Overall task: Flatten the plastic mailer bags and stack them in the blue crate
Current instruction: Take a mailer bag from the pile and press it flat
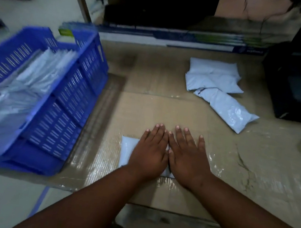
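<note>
Flattened cardboard (165,106), taped over in shiny strips, covers the work surface across the middle of the head view, with pale floor showing at the lower left and upper left.

At lower centre, both hands lie side by side, palms down, on a small white mailer bag (127,151). The left hand (151,151) has its fingers straight and close together, pressing flat on the bag; the right hand (188,155) lies beside it, fingers straight and slightly spread, its inner edge touching the left hand. Neither hand curls round anything. Only the bag's left part and a sliver between and below the hands show; how far it reaches under the right palm cannot be told.

On the left of the frame stands the blue crate (73,93), slatted and blurred, its near wall close to the cardboard's left edge. Inside it lies a stack of white bags (28,88), seemingly flattened, though the blur makes that uncertain.

At upper right, well apart from the hands, two puffy white mailer bags (213,78) rest on the cardboard, and a third, longer one (229,109) lies angled just below them, touching their lower edge.

Along the top, a long printed box (173,38) borders the cardboard's far edge, and a dark object (298,89) sits at the right margin.
</note>
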Demonstrator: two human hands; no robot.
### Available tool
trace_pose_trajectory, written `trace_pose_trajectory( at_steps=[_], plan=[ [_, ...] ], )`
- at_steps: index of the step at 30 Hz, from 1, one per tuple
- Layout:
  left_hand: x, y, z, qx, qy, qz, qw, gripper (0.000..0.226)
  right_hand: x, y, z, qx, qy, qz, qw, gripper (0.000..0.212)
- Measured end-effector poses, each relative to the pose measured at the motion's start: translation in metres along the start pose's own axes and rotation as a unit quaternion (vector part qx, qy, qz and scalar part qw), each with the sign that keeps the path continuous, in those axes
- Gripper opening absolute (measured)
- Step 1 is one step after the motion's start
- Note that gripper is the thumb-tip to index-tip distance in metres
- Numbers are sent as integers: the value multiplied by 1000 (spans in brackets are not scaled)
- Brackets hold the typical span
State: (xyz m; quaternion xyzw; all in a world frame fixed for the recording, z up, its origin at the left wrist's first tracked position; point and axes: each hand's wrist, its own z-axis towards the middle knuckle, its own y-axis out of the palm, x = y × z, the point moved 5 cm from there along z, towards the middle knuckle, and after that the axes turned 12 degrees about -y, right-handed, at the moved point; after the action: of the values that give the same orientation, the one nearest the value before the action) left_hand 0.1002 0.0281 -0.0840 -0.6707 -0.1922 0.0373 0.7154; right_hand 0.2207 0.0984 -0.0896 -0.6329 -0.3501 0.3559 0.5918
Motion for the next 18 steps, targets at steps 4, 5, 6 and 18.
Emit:
trace_pose_trajectory(
  at_steps=[4,5,6,18],
  plan=[
    [0,-11,-10,19,10,13,1000,59,-1,-10,-3,27,23,9,999,64],
    [-1,-17,-14,35,0,21,999,58,-4,-13,-3,40,25,14,999,65],
    [-3,-21,-18,46,-10,31,998,58,-8,-17,-2,50,21,22,998,66],
    [-29,-3,-40,78,3,65,995,60,-41,8,12,56,-94,36,993,66]
  ],
)
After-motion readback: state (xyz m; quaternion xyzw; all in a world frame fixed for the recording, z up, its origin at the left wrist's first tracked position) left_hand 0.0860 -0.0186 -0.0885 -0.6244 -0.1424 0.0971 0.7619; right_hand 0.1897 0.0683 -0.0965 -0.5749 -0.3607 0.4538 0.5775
